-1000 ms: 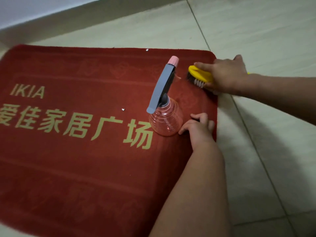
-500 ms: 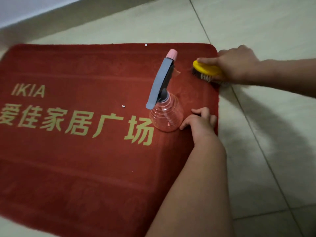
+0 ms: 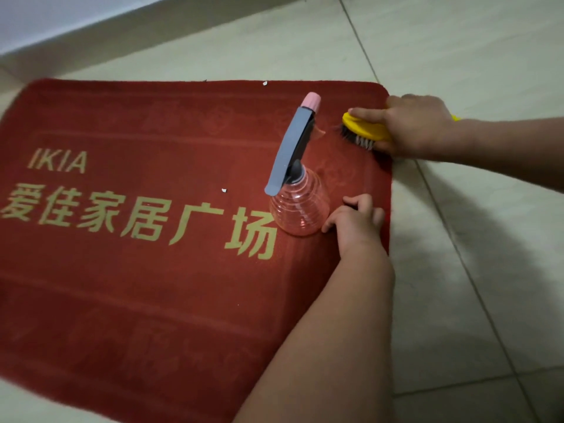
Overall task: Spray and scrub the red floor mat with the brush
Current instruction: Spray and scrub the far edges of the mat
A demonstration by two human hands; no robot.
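The red floor mat with gold lettering lies on pale tiles. My right hand grips the yellow brush, whose dark bristles are down on the mat near its far right corner. A clear pink spray bottle with a grey trigger and a pink nozzle stands on the mat, with no hand holding it. My left hand rests on the mat just right of the bottle, its fingers curled and holding nothing.
Pale floor tiles surround the mat on the right and behind. A wall base runs along the far left. Two small white flecks lie on the mat.
The brush has shifted a little back and forth over the mat's far right corner. My left hand and the bottle have stayed in place.
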